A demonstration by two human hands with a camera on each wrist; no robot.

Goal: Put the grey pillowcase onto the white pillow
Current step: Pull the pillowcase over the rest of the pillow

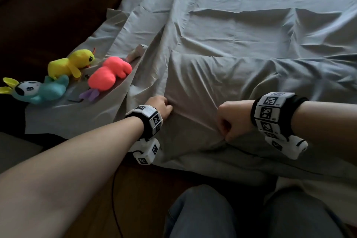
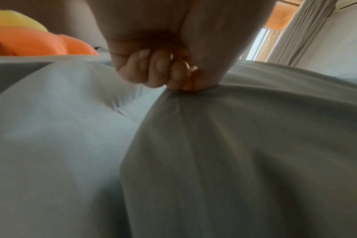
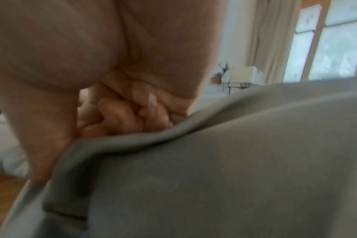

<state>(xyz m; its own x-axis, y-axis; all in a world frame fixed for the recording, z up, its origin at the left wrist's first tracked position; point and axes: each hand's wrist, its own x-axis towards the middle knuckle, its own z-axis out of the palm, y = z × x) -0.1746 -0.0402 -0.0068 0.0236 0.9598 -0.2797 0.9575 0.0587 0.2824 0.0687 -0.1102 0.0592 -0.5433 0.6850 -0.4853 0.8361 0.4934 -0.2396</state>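
Note:
The grey pillowcase [image 1: 195,81] lies flat on the bed near its front edge, slightly darker than the sheet under it. My left hand [image 1: 161,106] grips the pillowcase's left edge with curled fingers; in the left wrist view the left hand [image 2: 173,78] bunches the grey pillowcase [image 2: 245,153] into a peak. My right hand [image 1: 229,121] is a fist pinching the pillowcase's near edge. The right wrist view shows the right hand [image 3: 122,119] curled over a folded hem of the pillowcase [image 3: 234,161]. A bare white pillow does not show clearly in any view.
A pale grey sheet [image 1: 251,15] covers the bed. Three plush toys lie at the left: yellow [image 1: 71,62], pink [image 1: 110,73] and teal [image 1: 38,91]. A white object [image 1: 137,52] lies behind them. My knees [image 1: 212,216] are at the bed's front edge.

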